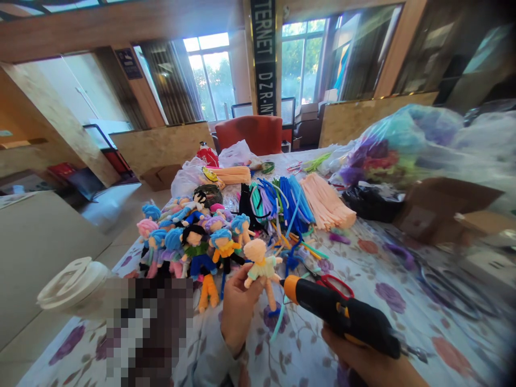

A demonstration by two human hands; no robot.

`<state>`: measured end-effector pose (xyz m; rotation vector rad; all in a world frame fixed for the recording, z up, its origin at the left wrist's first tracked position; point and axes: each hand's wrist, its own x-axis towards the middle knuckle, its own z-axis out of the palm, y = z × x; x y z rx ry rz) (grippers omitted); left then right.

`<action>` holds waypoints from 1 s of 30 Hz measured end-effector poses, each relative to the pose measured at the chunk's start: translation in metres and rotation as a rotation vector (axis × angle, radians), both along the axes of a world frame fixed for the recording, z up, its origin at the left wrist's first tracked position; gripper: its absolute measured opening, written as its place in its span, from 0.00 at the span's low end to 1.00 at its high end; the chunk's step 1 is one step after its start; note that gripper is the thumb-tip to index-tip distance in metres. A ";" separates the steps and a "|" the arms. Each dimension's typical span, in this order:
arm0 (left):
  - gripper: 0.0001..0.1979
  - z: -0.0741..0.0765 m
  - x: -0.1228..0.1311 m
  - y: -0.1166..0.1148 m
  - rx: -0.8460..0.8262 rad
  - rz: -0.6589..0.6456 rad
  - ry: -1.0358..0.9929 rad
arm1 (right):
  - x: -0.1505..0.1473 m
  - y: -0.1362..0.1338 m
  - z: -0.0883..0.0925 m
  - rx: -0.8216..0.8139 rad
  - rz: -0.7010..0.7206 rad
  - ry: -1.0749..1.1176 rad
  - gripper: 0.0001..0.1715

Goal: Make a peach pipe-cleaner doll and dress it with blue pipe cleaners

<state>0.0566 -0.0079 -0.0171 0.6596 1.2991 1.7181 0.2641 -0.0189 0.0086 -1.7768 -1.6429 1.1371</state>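
Between the fingers and thumb of my left hand [238,306] is a small doll [258,255] of fuzzy pipe cleaners, with a peach head, pale green top and a blue foot. My right hand [342,346] grips a black and orange glue gun [350,314]. Its nozzle points left at the doll's side; whether it touches cannot be made out. Behind the gun lie red-handled scissors [345,284], partly hidden by it. To the left of the doll, several finished-looking dolls [193,239] with blue, pink and black hair are heaped together.
Bundles of blue pipe cleaners [296,201] and peach pipe cleaners [328,201] lie beyond my hands. At right are a cardboard box [443,207], large scissors [443,285] and a big plastic bag [403,140]. A white-lidded container [68,282] stands left; a red chair [249,134] is opposite.
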 end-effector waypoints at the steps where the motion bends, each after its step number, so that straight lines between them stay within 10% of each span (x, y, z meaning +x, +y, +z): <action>1: 0.15 0.000 0.000 0.000 -0.002 -0.007 -0.011 | 0.000 0.000 0.000 -0.003 0.007 0.016 0.15; 30: 0.16 0.002 0.000 0.000 -0.037 0.014 0.027 | -0.003 0.002 -0.005 -0.013 0.037 0.130 0.17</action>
